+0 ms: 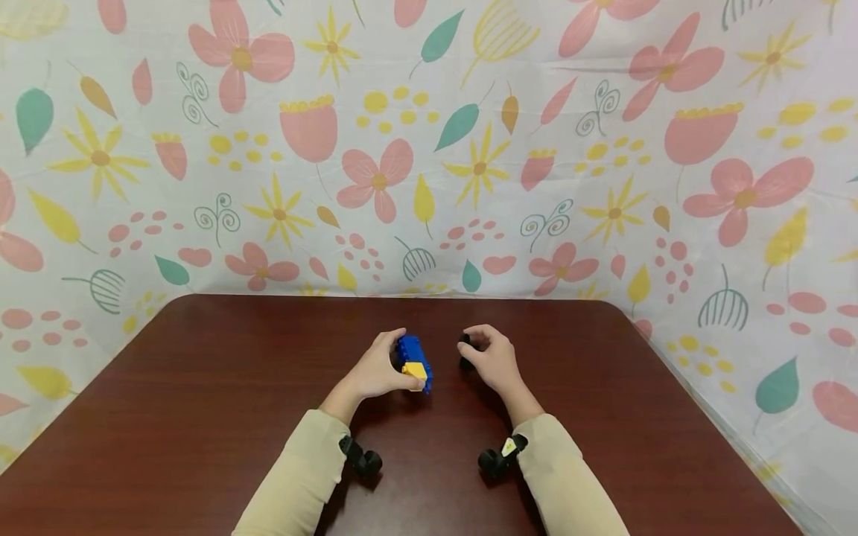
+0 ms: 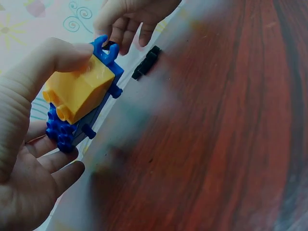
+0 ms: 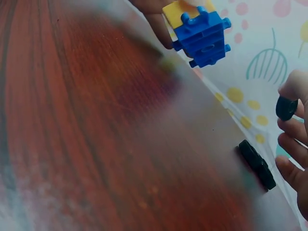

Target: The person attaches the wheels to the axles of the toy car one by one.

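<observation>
My left hand (image 1: 377,368) grips a toy-brick vehicle body (image 1: 412,348) between thumb and fingers. The body has a blue base with studs, short side pegs and a forked end, and a yellow sloped brick (image 2: 79,86) sits on it under my thumb. In the right wrist view the ribbed blue underside (image 3: 204,43) faces the camera. My right hand (image 1: 496,362) pinches a small black toy wheel (image 3: 286,108) between thumb and forefinger, the other fingers spread loosely. The two hands are a short way apart, the vehicle body on the left and the wheel on the right.
Black wheel-like pieces (image 3: 257,164) lie in a row on the brown wooden table (image 1: 201,417), below my right hand. Behind the table's far edge hangs a white cloth (image 1: 429,246) printed with flowers and leaves. A black wrist camera (image 1: 365,461) sits on each sleeve cuff.
</observation>
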`<state>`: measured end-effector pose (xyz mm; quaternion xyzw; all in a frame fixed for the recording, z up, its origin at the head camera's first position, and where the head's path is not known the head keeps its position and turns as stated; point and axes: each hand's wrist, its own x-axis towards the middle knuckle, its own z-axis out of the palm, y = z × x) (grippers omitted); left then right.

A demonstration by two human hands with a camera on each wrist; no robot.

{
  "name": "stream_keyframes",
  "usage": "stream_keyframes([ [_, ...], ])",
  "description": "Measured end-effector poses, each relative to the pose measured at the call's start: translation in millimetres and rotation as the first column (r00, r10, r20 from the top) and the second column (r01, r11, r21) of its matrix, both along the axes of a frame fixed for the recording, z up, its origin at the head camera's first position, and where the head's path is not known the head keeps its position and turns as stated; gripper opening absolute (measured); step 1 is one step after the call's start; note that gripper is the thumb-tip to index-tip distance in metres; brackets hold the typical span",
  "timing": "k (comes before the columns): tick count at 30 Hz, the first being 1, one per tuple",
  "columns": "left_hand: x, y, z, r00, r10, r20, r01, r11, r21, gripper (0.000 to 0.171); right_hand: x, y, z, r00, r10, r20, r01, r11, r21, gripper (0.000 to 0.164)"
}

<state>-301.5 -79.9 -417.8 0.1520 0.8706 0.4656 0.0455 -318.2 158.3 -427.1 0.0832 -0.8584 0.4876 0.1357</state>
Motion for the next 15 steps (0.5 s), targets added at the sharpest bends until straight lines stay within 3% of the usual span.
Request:
stream_keyframes([
  [8, -0.4, 3.2, 0.4, 1.000, -0.026, -0.004, 0.026, 1.000, -0.003, 0.108, -0.8, -1.2, 2.7, 0.999, 0.044, 0.010, -0.042, 0.994, -0.105, 0.023],
  [15, 0.0, 4.7, -0.9, 1.000, -0.009, 0.020, 0.008, 1.000, 0.012, 0.106, 2.6, -5.2, 6.3, 0.991, 0.123, 0.050, -0.108, 0.964, -0.242, 0.020],
])
